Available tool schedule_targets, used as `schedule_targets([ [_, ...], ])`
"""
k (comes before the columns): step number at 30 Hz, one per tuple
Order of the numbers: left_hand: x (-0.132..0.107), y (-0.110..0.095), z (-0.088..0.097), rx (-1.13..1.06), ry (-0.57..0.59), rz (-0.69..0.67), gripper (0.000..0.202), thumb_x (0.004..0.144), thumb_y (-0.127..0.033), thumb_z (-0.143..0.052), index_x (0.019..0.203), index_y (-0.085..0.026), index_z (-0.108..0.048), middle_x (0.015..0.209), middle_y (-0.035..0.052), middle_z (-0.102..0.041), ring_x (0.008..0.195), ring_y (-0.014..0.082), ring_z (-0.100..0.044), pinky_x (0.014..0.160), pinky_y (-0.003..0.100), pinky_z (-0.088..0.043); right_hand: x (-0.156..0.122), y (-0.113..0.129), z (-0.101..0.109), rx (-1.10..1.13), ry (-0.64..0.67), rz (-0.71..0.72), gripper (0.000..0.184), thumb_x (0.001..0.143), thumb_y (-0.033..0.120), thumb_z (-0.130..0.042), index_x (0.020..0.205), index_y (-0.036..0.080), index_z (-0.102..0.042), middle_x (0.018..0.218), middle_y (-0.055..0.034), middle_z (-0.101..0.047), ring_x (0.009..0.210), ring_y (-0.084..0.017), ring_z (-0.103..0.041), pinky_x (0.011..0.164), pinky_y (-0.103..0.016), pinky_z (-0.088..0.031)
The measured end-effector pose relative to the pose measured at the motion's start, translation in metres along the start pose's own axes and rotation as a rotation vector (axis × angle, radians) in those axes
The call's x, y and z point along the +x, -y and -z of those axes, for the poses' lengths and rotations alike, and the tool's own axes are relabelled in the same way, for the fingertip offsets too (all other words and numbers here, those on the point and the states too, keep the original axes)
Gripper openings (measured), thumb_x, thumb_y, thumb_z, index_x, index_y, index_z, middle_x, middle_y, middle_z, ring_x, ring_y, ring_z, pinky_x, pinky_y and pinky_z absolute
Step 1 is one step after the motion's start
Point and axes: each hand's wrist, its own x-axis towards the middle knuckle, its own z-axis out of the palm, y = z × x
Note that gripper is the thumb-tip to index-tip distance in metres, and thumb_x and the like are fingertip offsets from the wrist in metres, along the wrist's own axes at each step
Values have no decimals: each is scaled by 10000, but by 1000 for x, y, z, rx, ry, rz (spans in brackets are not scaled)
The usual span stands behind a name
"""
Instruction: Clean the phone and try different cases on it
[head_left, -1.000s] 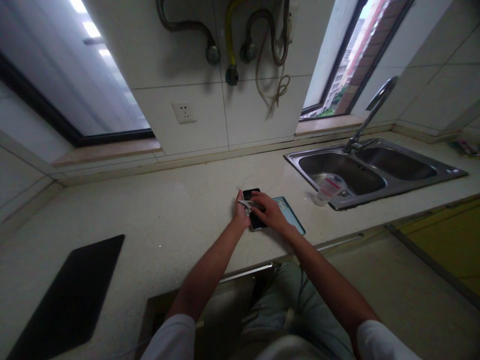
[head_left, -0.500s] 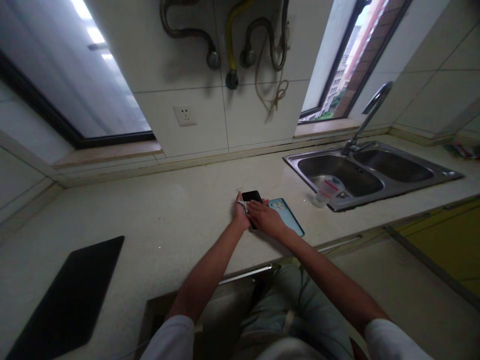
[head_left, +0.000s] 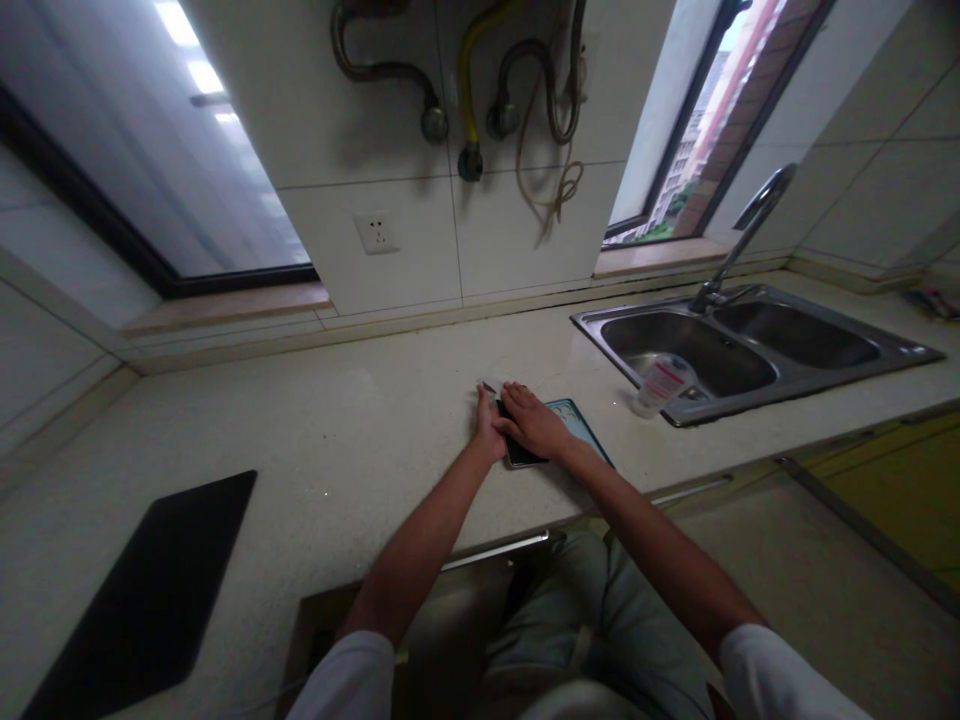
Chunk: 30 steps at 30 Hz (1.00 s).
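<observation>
A black phone [head_left: 519, 455] lies flat on the pale countertop [head_left: 352, 420], mostly covered by my hands. My right hand [head_left: 534, 422] rests on top of it with fingers stretched flat across the screen. My left hand [head_left: 486, 430] presses against the phone's left edge, its fingers together; a small pale piece shows at its fingertips, too small to name. A light blue phone case [head_left: 586, 428] lies on the counter just right of the phone, touching my right wrist area.
A steel double sink [head_left: 750, 345] with a tall faucet [head_left: 742, 235] sits at the right; a clear plastic cup [head_left: 660, 385] lies at its front corner. A black cooktop [head_left: 142, 590] is at the near left. Pipes and a wall socket [head_left: 375, 232] are behind.
My right hand slid up over the phone and now covers its top end. The left hand stayed at the phone's left edge. The camera shifted slightly.
</observation>
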Motion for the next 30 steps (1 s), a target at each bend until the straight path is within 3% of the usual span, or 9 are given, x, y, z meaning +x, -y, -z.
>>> schedule_targets([
  [6, 2, 2, 4, -18, 53, 184, 1020, 817, -874, -186, 1170, -37, -649, 1076, 259, -696, 1086, 366, -658, 976, 518, -490, -46, 26, -10, -34, -45, 97, 687, 974, 495, -515, 1476, 34, -426, 1546, -225, -372, 1467, -330, -318, 1193, -521, -293],
  [11, 3, 3, 10, 1, 78, 94, 953, 842, -844, -221, 1170, -57, -646, 1058, 254, -699, 1030, 370, -678, 908, 542, -515, -94, 45, -13, -82, -117, 72, 743, 936, 546, -564, 1458, 31, -449, 1535, -230, -392, 1441, -340, -365, 1171, -497, -348],
  [15, 3, 1, 10, 17, 117, 124, 949, 851, -833, -208, 1182, -57, -641, 1069, 252, -696, 1035, 368, -675, 900, 533, -521, -111, 43, -14, -127, -140, -22, 703, 961, 566, -497, 1405, 21, -508, 1508, -231, -435, 1420, -339, -401, 1161, -490, -358],
  [18, 5, 2, 9, 47, 123, 142, 929, 861, -822, -216, 1181, -64, -647, 1072, 236, -702, 1045, 356, -673, 926, 506, -517, -102, 31, -16, -136, -148, -142, 737, 971, 580, -457, 1405, -14, -494, 1503, -265, -421, 1418, -357, -398, 1161, -502, -345],
  [23, 5, 5, 5, 107, 122, 81, 849, 901, -773, -231, 1218, -106, -650, 1096, 188, -711, 1078, 314, -669, 1001, 449, -486, -60, 14, -13, -103, -109, -272, 789, 991, 597, -373, 1422, -58, -456, 1519, -302, -370, 1456, -382, -317, 1180, -516, -289],
  [30, -1, 1, -1, 69, 94, 91, 768, 942, -709, -247, 1308, -132, -597, 1157, 166, -702, 1146, 284, -647, 1065, 436, -437, -13, 16, -9, -41, -81, -175, 661, 1020, 450, -386, 1460, -43, -412, 1555, -289, -308, 1486, -354, -260, 1187, -516, -275],
])
